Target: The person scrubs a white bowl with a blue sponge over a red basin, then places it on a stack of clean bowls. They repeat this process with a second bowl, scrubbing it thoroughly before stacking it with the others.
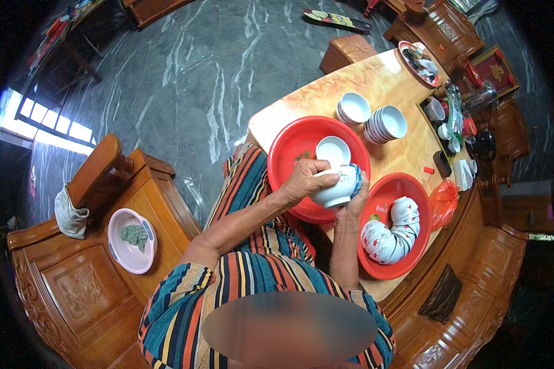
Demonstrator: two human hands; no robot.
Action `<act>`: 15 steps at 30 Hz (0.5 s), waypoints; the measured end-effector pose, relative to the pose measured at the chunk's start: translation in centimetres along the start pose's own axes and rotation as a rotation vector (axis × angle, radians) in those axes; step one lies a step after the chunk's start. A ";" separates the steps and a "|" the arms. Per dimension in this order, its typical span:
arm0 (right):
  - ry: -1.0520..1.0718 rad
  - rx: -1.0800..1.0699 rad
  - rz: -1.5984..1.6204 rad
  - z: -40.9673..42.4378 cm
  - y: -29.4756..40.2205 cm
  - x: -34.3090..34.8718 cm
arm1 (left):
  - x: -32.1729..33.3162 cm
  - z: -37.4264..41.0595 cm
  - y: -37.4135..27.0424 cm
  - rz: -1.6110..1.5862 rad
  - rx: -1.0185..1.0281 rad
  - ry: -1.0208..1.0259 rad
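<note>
My left hand [308, 177] grips the rim of a white ceramic bowl [332, 197] with a printed pattern, its thumb on the outer wall. The bowl is tilted on its side above a red plastic basin [284, 152]. My right hand [358, 196] presses a blue scrubbing cloth [358, 177] against the bowl from the other side; its fingers are partly hidden. Inside the basin, just beyond my hands, lies another white bowl [333, 150]. A second red basin [376, 191], right of my right forearm, holds a curved row of nested patterned bowls [399, 233].
Two stacks of bowls, a shorter stack [354, 108] and a taller stack [390, 123], stand on the marbled table [300, 99] behind the basins. Farther right are a tea tray [431, 133] with cups and a red plastic bag [444, 203]. A pink basin [115, 230] with a green cloth [135, 235] sits on the wooden bench.
</note>
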State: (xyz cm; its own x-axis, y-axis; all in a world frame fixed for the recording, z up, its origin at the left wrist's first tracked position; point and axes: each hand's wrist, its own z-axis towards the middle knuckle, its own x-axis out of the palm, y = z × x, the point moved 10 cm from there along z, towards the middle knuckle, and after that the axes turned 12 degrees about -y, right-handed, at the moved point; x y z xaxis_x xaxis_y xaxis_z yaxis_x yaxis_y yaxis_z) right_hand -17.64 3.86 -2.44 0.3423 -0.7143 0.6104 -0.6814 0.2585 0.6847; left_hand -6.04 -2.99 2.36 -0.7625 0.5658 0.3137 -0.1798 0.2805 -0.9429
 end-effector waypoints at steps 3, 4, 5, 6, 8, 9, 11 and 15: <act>-0.054 0.110 0.096 -0.5 -1.3 0.1 | 0.0 0.1 0.0 -0.128 -0.016 0.005; -0.072 0.143 0.117 -0.9 -1.7 0.4 | -0.1 0.1 0.0 -0.152 -0.015 0.003; -0.091 0.176 0.138 -1.2 -2.1 0.5 | -0.1 0.1 0.1 -0.177 -0.014 0.000; -0.069 0.176 0.160 -1.1 -2.4 0.4 | 0.0 0.1 0.1 -0.203 -0.013 0.004; -0.025 0.177 0.202 -0.6 -3.2 -0.2 | 0.2 0.3 0.9 -0.275 -0.038 -0.014; -0.050 0.186 0.201 -0.7 -3.5 -0.4 | 0.2 0.3 0.9 -0.310 -0.051 -0.028; -0.098 0.202 0.199 -0.9 -4.1 -0.7 | 0.2 0.1 1.1 -0.223 -0.093 -0.005; -0.011 0.271 0.195 -0.1 -4.6 -1.4 | 1.3 -0.5 -1.3 -0.104 -0.051 0.152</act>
State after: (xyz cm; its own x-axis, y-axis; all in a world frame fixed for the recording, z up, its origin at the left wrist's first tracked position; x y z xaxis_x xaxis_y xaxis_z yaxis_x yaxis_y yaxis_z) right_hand -14.86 3.73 -6.41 0.1827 -0.6755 0.7143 -0.8810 0.2100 0.4239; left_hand -6.49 -2.18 4.11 -0.6383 0.6410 0.4263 -0.2183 0.3804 -0.8987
